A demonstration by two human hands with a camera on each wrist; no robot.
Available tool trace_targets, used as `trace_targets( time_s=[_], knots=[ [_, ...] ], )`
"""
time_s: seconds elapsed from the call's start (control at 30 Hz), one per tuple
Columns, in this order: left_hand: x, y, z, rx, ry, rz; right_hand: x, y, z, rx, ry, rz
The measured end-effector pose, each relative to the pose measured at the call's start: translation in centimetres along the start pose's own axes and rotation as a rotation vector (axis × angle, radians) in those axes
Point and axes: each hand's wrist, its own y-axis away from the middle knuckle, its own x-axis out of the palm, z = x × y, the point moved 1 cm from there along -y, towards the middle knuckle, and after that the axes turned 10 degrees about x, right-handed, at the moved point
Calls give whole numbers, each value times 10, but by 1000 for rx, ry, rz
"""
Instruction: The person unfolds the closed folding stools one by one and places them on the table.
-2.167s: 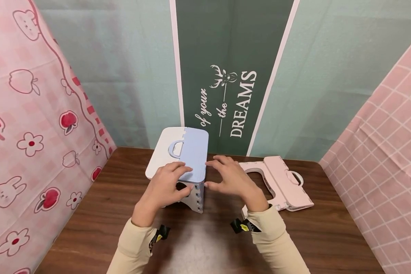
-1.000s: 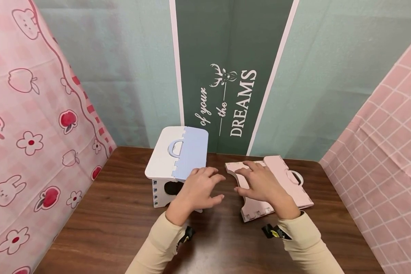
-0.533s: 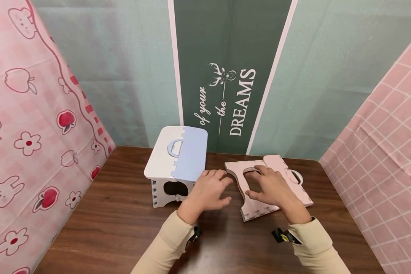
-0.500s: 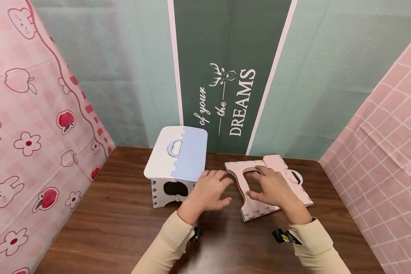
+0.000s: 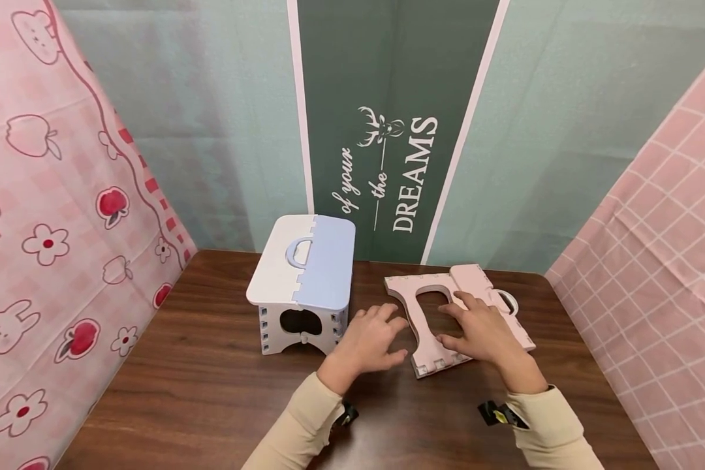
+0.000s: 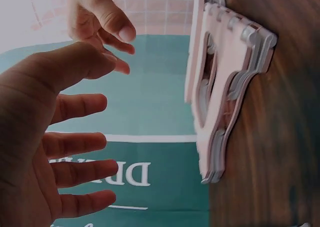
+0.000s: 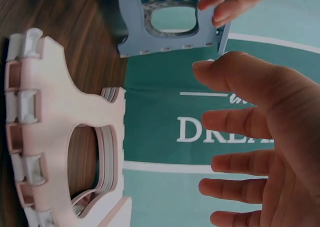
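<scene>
A pink folding step stool (image 5: pixel 429 349), folded flat, lies on the right of the table, its legs toward the left and its white handle (image 5: pixel 508 302) to the right. Over its right half hovers my right hand (image 5: pixel 482 329), fingers spread and holding nothing. My left hand (image 5: pixel 369 346), also spread and empty, is in the air between the pink stool and a blue-and-white folding step stool (image 5: pixel 326 267) that stands unfolded at left. In the left wrist view the fingers (image 6: pixel 82 173) are apart from the folded stool (image 6: pixel 225 62). The right wrist view shows the palm bare.
The dark wooden table (image 5: pixel 170 385) reaches back to a green curtain (image 5: pixel 399 65) with white lettering. Pink patterned cloth (image 5: pixel 53 196) hangs at the left, and pink checked cloth (image 5: pixel 675 228) at the right.
Both hands have moved right, away from the standing blue-and-white stool; the right hand now hovers over the folded pink one. Neither stool has moved.
</scene>
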Motion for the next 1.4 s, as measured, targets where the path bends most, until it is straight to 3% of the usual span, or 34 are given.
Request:
trace_targets(
  time_s=[0.3, 0.57, 1.0, 1.4],
  knots=[
    [19, -5, -7, -20, 80, -1, 6, 8, -16, 34, -16, -20],
    [38, -10, -11, -40, 69, -10, 13, 16, -34, 79, -2, -3],
    [64, -18, -21, -63, 55, 53, 26, 27, -63, 196, -40, 72],
    [83, -25, -22, -114, 105, 112, 43, 35, -89, 297, -78, 131]
  ],
)
